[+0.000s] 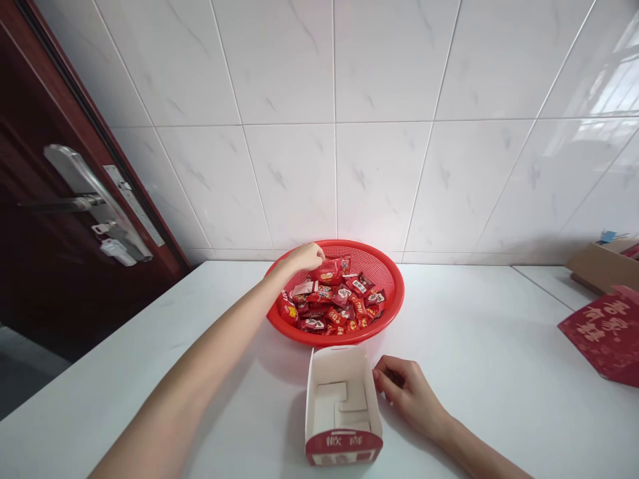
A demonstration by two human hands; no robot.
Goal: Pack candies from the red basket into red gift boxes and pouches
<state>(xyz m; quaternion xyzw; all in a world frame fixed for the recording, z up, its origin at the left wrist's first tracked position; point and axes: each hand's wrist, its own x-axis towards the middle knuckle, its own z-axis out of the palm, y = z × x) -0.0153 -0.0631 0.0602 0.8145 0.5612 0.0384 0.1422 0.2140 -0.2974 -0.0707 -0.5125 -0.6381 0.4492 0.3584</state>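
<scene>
A red plastic basket (397, 293) holds many small wrapped candies (344, 296), mostly red and maroon. My left hand (308, 255) reaches over its back left rim, fingers closed at the corner of a larger red candy packet (328, 271); the fingertips are partly hidden. In front of the basket stands a small open-topped paper box (344, 442), white inside with a red front bearing white characters. Only its folded bottom flaps show inside. My right hand (402, 389) rests on the table, its fingers curled and pinched against the box's right wall.
The white table (474, 332) meets a tiled wall (384, 186) at the back. On the right lie a red piece with white characters (606, 332) and a brown cardboard box (609, 266). A dark red door (30, 199) with keys (116, 251) is at the left.
</scene>
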